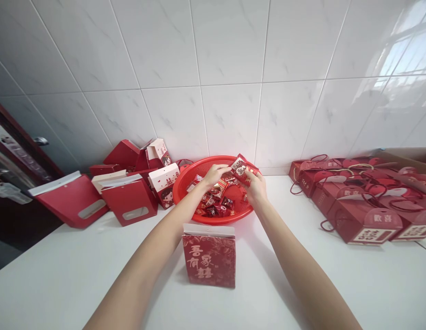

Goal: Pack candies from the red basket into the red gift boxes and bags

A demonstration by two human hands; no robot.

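A red plastic basket (180,192) with several wrapped sweets (221,210) in it stands near the wall. My right hand (257,185) grips red packets (239,168) above the basket's right side. My left hand (216,175) is closed, with its fingertips at the left edge of these packets. Whether it also holds something separate cannot be made out. In front of the basket, between my forearms, a red paper bag (211,261) with white characters stands upright, its pale top flap raised.
Red and white paper bags (130,201) stand on the left of the white table (96,275). Several red boxes with cord handles (364,220) are grouped at the right, beside a brown carton (405,153). A tiled wall (230,119) rises behind the basket.
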